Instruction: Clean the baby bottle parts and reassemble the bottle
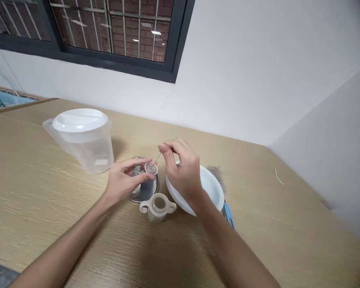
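My left hand (123,178) pinches a small round translucent disc (151,168), perhaps a bottle part, between thumb and fingertips. My right hand (184,166) is closed on the upper end of a thin stick (157,157), whose lower end meets the disc's middle. Whether it passes through, I cannot tell. Beneath my left hand lies a round shiny metal tray (147,193) with small clear parts on it, partly hidden. A small clear bottle (157,216) with two beige handles stands open just in front of the tray. My right forearm and hand cover part of a white bowl (213,188).
A translucent pitcher (93,150) with a white lid stands at the left. Beside the bowl are a blue object (229,215) and a greyish patch-like thing (218,176). A thin pale strip (278,177) lies to the right. Wall and window border the table's back.
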### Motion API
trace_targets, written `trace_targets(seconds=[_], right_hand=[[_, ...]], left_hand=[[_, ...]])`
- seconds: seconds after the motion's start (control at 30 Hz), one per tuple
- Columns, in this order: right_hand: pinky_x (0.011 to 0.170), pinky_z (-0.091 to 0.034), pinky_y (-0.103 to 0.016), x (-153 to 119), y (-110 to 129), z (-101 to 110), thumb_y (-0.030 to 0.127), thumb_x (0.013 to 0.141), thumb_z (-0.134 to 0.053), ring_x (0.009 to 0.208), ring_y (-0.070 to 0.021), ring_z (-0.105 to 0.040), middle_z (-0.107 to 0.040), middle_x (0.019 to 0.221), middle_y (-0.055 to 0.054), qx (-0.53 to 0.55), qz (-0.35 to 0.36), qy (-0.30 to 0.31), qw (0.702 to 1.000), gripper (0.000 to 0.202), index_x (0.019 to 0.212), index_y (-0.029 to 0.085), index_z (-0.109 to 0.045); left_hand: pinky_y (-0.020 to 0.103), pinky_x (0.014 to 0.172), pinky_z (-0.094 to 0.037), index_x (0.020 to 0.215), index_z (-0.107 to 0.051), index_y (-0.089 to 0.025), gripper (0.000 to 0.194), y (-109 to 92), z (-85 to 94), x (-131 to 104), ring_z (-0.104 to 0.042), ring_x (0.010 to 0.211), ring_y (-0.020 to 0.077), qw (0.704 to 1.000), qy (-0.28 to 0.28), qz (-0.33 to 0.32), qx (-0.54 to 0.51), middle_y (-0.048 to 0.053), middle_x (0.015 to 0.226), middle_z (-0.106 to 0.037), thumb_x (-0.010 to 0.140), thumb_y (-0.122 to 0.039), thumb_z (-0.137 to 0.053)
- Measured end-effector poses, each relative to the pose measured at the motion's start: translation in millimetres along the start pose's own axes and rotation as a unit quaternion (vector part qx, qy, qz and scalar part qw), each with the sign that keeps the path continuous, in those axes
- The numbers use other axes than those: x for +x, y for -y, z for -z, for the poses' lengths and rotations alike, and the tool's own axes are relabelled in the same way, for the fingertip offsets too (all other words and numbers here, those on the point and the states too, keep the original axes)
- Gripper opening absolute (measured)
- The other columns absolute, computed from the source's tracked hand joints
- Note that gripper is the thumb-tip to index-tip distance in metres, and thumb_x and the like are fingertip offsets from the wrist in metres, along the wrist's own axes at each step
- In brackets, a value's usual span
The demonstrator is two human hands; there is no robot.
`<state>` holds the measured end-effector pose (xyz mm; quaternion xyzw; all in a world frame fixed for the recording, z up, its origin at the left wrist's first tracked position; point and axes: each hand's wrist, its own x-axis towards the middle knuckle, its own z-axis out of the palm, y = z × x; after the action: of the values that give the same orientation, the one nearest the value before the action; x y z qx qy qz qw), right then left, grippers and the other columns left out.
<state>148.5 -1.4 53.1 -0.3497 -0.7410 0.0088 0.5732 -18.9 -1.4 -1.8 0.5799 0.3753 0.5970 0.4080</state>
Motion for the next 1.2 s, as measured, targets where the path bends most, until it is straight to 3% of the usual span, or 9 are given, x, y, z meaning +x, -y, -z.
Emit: trace_targets(seconds=[0.2, 0.43, 0.67, 0.83, 1.2], right_hand=[[0.070, -0.047, -0.029, -9.1, -2.2, -10.9, 0.019, 0.101, -0.053, 0.076, -0.0141, -0.058, -0.063, 0.079, -0.001, -0.012, 0.037, 0.072, 0.997, 0.020, 0.083, 0.021, -0.063], [0.071, -0.046, -0.029, 6.7, 6.1, 13.9, 0.015, 0.099, -0.057, 0.076, -0.0129, -0.059, -0.063, 0.078, 0.000, -0.047, 0.050, 0.008, 0.998, 0.018, 0.082, 0.021, -0.060], [0.066, -0.045, -0.026, 17.1, 20.9, 40.2, 0.016, 0.099, -0.058, 0.075, -0.0108, -0.060, -0.064, 0.077, 0.001, -0.070, 0.033, -0.012, 0.997, 0.019, 0.080, 0.019, -0.062], [0.066, -0.046, -0.026, 17.4, 25.4, 45.2, 0.018, 0.099, -0.059, 0.075, -0.0107, -0.061, -0.064, 0.077, 0.001, -0.083, 0.028, -0.014, 0.996, 0.019, 0.080, 0.019, -0.061], [0.065, -0.046, -0.026, 18.5, 25.5, 48.8, 0.017, 0.099, -0.059, 0.073, -0.0100, -0.059, -0.064, 0.077, 0.001, -0.130, 0.043, -0.020, 0.990, 0.019, 0.081, 0.019, -0.061]], left_hand=[[0.031, 0.084, -0.061, 0.098, -0.083, -0.021, 0.038, 1.5, 5.3, 3.2, -0.077, 0.090, 0.0226, 1.000, -0.007, -0.023, -0.017, 0.007, 0.097, -0.083, 0.062, -0.024, -0.094], [0.033, 0.088, -0.060, 0.100, -0.082, -0.022, 0.038, 3.9, 7.3, 3.2, -0.076, 0.094, 0.0231, 0.996, 0.040, -0.069, 0.043, 0.008, 0.102, -0.082, 0.064, -0.024, -0.093], [0.028, 0.081, -0.060, 0.101, -0.081, -0.024, 0.035, -1.5, 7.2, -1.7, -0.076, 0.093, 0.0201, 0.995, 0.078, -0.060, -0.024, 0.007, 0.103, -0.081, 0.068, -0.022, -0.091], [0.027, 0.070, -0.057, 0.104, -0.080, -0.024, 0.037, -3.0, 8.5, -1.6, -0.072, 0.084, 0.0178, 0.985, 0.096, -0.143, 0.030, 0.006, 0.096, -0.078, 0.069, -0.019, -0.090], [0.033, 0.077, -0.058, 0.111, -0.075, -0.019, 0.042, -8.8, 11.9, 3.3, -0.072, 0.084, 0.0192, 0.941, 0.078, -0.306, 0.122, 0.009, 0.097, -0.080, 0.072, -0.012, -0.088]])
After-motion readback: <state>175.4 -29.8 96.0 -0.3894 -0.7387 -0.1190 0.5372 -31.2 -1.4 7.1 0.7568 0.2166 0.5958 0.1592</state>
